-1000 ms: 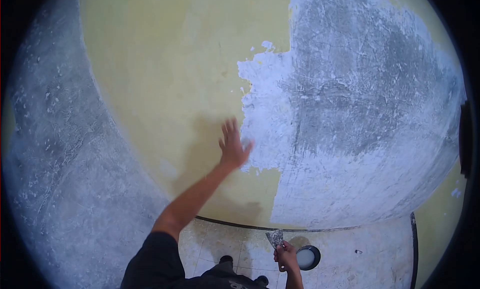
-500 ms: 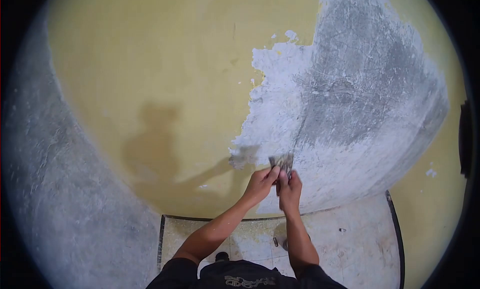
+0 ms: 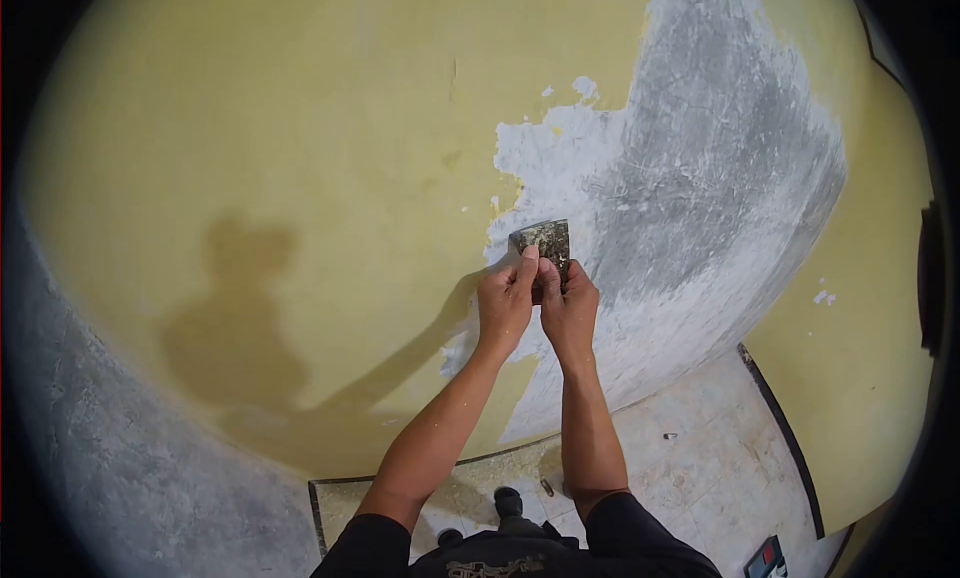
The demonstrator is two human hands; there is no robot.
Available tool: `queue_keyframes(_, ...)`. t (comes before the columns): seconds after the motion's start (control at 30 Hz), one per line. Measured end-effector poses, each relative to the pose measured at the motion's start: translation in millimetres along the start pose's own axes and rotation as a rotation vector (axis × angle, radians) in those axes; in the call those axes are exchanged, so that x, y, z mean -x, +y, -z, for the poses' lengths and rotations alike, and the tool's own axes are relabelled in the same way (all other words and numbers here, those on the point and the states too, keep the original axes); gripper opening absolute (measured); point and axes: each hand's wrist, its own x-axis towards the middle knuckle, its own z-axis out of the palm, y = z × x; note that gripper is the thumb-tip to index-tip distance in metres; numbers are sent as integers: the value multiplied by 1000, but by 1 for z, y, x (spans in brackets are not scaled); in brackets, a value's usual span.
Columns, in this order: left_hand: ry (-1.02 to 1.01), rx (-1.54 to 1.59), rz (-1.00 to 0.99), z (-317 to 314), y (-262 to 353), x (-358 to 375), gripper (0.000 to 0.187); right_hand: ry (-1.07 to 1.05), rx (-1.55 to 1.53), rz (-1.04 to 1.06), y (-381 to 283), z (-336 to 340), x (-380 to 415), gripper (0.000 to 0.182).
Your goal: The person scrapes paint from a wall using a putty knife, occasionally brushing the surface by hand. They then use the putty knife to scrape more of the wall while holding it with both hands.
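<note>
Both hands are on a flat scraper (image 3: pixel 547 240) with a wide, paint-spotted dark blade, held up in front of the wall. My left hand (image 3: pixel 507 300) grips its left side, thumb lying on the blade. On the right side, my right hand (image 3: pixel 571 313) is closed round the handle and lower blade, the two hands almost touching. Behind the blade, yellow paint (image 3: pixel 300 128) meets a whitish stripped strip (image 3: pixel 555 163), with bare grey plaster (image 3: pixel 700 178) to its right. Whether the blade edge touches the wall is hard to tell.
A grey wall (image 3: pixel 130 458) stands at the left. On the pale floor (image 3: pixel 700 468) below lie paint crumbs and small objects. A dark and red object (image 3: pixel 766 558) is at the lower right. A dark item (image 3: pixel 930 278) sits at the right edge.
Both hands and the scraper have moved up the wall and slightly left. The view has shifted, showing more floor and the dark and red object.
</note>
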Motion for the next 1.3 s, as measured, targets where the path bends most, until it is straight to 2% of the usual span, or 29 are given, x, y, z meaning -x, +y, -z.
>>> queue_keyframes(0.07, -11, 0, -36, 1, 3, -6, 40, -22, 87, 6, 0, -3, -7, 26)
queue_keyframes(0.13, 3, -11, -43, -4, 9, -7, 39, -23, 17, -7, 0, -3, -15, 28)
queue_keyframes(0.23, 55, 49, -19, -13, 26, -7, 38, -110, 15, -120, -18, 3, -29, 30)
queue_keyframes(0.3, 55, 91, -85, -15, 38, -15, 42, -109, 83, -20, -41, 4, -41, 29)
queue_keyframes(0.43, 43, 139, -55, -14, 29, -13, 42, -156, 7, -72, -27, 5, -37, 28)
queue_keyframes(0.5, 39, 67, 28, -12, 15, -7, 42, -112, 59, -68, -14, 8, -23, 28)
queue_keyframes(0.6, 45, 154, -78, -19, 15, -9, 42, -121, 209, -28, -17, 10, -32, 25)
queue_keyframes(0.63, 51, 86, -101, -17, 21, -12, 43, -120, 240, 38, -28, 10, -40, 23)
queue_keyframes(0.67, 81, 138, -46, -19, 29, -15, 44, -121, 249, 30, -36, 13, -46, 23)
queue_keyframes(0.73, 51, 267, -68, -22, 25, -18, 43, -209, 282, -4, -47, 15, -56, 21)
queue_keyframes(0.77, 50, 272, -68, -23, 25, -14, 43, -217, 305, 49, -44, 15, -54, 27)
queue_keyframes(0.87, 76, 290, -6, -25, 26, -9, 36, -214, 302, 26, -18, 16, -45, 27)
queue_keyframes(0.93, 122, 325, -40, -26, 23, -13, 35, -204, 323, 16, -35, 13, -49, 24)
queue_keyframes(1.03, 96, 383, -62, -20, 26, -19, 36, -222, 359, 68, -58, 8, -59, 21)
queue_keyframes(1.17, 20, 331, 4, -12, 35, -12, 35, -236, 171, 95, -26, 9, -50, 23)
queue_keyframes(1.23, -28, 309, 44, -9, 28, -7, 35, -308, 307, 45, -33, 28, -41, 27)
queue_keyframes(1.3, -47, 216, 30, -6, 12, -2, 29, -398, 254, -4, -28, 45, -29, 27)
